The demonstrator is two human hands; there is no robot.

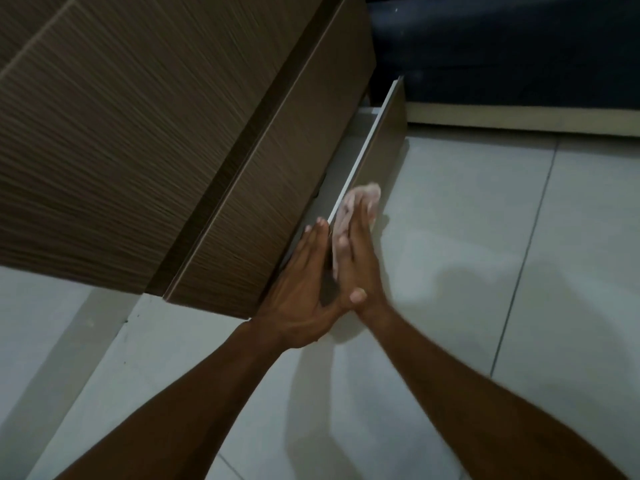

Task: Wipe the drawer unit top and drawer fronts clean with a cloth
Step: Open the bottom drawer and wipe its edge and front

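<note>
A person's right hand [360, 247] pressed a pale cloth [360, 202] flat, fingers extended, against the front of the pulled-out bottom drawer [381, 147] of a wood-grain drawer unit [138, 133], while the left hand [304, 282], fingers straight, braced the panel's inner side just beside it, above the tiled floor [485, 306].

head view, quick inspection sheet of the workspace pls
surface: pale tiled floor, bare where visible
job's things: wood-grain drawer unit; bottom drawer pulled open; pale cloth pressed on its front
clutter: nothing seen
grippers: right hand flat on the cloth; left hand flat behind the drawer front
cables: nothing seen
surroundings: dark furniture with a light base behind
</note>
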